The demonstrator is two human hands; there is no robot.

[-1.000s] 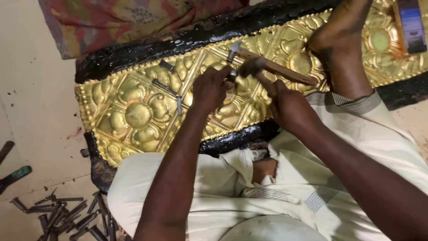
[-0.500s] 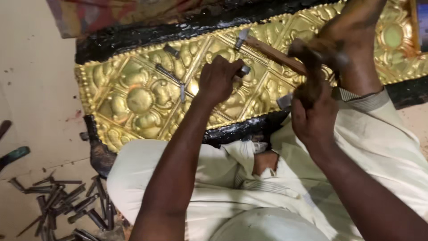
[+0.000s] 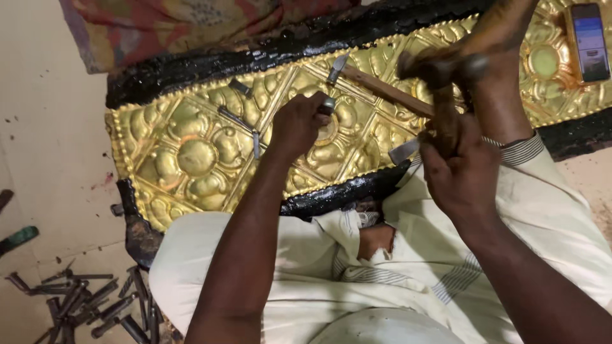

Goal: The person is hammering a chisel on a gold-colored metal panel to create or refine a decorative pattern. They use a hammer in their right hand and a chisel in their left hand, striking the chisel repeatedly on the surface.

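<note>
A short steel punch [image 3: 326, 106] stands on the embossed golden metal sheet [image 3: 191, 156], gripped by the left hand [image 3: 296, 124] fingers. The right hand [image 3: 460, 175] fingers close around a blurred wooden-handled hammer [image 3: 440, 70], raised above and right of the punch. Loose dark punches [image 3: 83, 302] lie on the floor well left.

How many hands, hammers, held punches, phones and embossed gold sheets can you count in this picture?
Hands: 2, left hand and right hand
Hammers: 2, raised hammer and lying hammer
Held punches: 1, punch
Phones: 1, phone
Gold sheets: 1, gold sheet
Total: 7
</note>
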